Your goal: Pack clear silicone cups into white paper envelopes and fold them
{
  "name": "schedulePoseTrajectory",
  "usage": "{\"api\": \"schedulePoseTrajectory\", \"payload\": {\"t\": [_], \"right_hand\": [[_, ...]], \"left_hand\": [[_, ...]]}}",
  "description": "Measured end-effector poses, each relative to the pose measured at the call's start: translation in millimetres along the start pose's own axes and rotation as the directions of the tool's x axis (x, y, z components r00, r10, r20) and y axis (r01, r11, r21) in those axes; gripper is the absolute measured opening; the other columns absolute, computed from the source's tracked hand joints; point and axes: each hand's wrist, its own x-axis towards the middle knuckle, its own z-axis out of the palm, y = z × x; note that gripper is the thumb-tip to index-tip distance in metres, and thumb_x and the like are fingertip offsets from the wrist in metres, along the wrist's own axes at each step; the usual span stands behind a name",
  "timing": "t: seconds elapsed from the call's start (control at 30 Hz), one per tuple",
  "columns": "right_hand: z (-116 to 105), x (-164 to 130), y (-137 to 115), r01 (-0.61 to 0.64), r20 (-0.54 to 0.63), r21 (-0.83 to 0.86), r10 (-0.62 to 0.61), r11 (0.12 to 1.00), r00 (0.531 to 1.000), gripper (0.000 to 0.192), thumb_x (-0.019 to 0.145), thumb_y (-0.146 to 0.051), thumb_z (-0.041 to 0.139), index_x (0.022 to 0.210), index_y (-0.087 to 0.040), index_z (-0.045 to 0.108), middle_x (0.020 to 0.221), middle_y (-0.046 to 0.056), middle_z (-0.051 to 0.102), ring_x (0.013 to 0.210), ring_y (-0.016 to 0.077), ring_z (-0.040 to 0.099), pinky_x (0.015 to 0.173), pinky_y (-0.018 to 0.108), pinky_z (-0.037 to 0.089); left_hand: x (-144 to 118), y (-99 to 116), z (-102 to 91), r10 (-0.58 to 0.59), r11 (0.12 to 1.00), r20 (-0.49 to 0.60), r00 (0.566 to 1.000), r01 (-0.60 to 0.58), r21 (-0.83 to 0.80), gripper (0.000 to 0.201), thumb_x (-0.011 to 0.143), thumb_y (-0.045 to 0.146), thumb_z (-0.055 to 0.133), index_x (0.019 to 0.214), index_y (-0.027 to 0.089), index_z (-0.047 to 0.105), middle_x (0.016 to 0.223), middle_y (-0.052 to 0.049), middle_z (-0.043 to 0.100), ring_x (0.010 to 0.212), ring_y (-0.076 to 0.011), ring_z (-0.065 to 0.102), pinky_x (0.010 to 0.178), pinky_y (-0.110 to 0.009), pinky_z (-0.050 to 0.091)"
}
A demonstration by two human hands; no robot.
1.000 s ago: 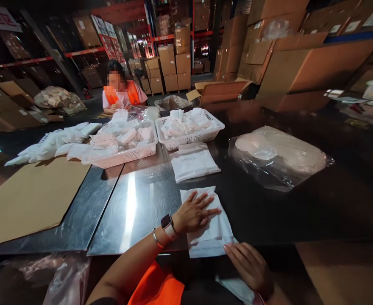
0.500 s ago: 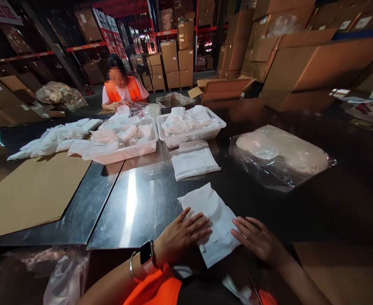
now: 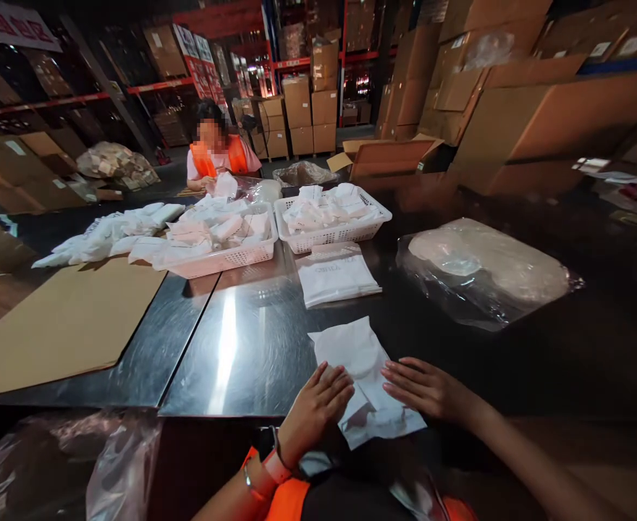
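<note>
White packet [image 3: 357,354] flat, light, slippery, I judge; my left hand [image 3: 318,405] and right hand [image 3: 427,389] open, pressing near edge; pinch corners.

A dim warehouse: tall red-and-blue steel racks [image 3: 297,61] stacked with brown cardboard cartons [image 3: 310,108] fill the far side. In front, a shiny grey metal worktable [image 3: 226,340] catches a bright streak of overhead light, with a flat brown cardboard sheet [image 3: 63,325] lying on its left part.

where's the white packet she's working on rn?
Head view, bottom centre: the white packet lies flat at the near edge of the steel table, between the left hand and right hand, just in front of another flat white bag.
</note>
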Motion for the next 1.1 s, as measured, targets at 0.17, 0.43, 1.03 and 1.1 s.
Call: {"api": "schedulePoseTrajectory", "payload": {"t": [0.17, 0.43, 1.03, 1.1], "right_hand": [[2, 9, -22, -0.017, -0.045, 0.164, 0.025, 0.986, 0.999, 0.029, 0.096, -0.009, 0.043, 0.113, -0.013, 0.066, 0.121, 0.01, 0.066, 0.125, 0.0184, 0.052, 0.104, 0.036, 0.046], [10, 19, -57, -0.703, 0.147, 0.555, 0.779, 0.445, 0.61, 0.057, 0.102, -0.046, 0.022, 0.082, -0.019, 0.068, 0.066, 0.005, 0.069, 0.057, 0.0157, 0.065, 0.052, 0.025, 0.05], [22, 56, -57, -0.94, 0.234, 0.342, 0.969, -0.005, 0.08, 0.073, 0.083, -0.083, 0.011, 0.047, -0.024, 0.032, 0.038, 0.0, 0.036, 0.041, 0.0111, 0.03, 0.046, 0.029, 0.023], [24, 56, -55, -0.946, 0.259, 0.323, 0.963, -0.014, 0.074, 0.074, 0.083, -0.083, 0.008, 0.047, -0.023, 0.033, 0.039, 0.0, 0.036, 0.043, 0.0111, 0.028, 0.046, 0.029, 0.023]], "left_hand": [[-11, -16, -30.4, 0.106, 0.981, 0.087, 0.991, -0.089, -0.174, 0.035, 0.102, 0.018, 0.036, 0.134, 0.015, 0.048, 0.134, -0.008, 0.058, 0.135, -0.0179, 0.042, 0.115, -0.04, 0.034], [-16, -4, -16.2, -0.408, 0.782, 0.058, 0.911, 0.381, -0.492, 0.041, 0.102, 0.036, 0.028, 0.091, 0.017, 0.063, 0.08, -0.006, 0.069, 0.072, -0.0163, 0.064, 0.069, -0.027, 0.049], [11, -2, 3.3, -0.772, 0.625, 0.045, 0.634, 0.769, -0.134, 0.042, 0.101, 0.026, 0.028, 0.068, 0.02, 0.053, 0.061, -0.004, 0.062, 0.053, -0.0157, 0.057, 0.051, -0.027, 0.03], [16, -2, -5.2, -0.775, 0.629, 0.04, 0.63, 0.776, -0.043, 0.037, 0.1, 0.024, 0.034, 0.072, 0.019, 0.056, 0.062, -0.004, 0.063, 0.054, -0.0177, 0.059, 0.051, -0.028, 0.031]]}}
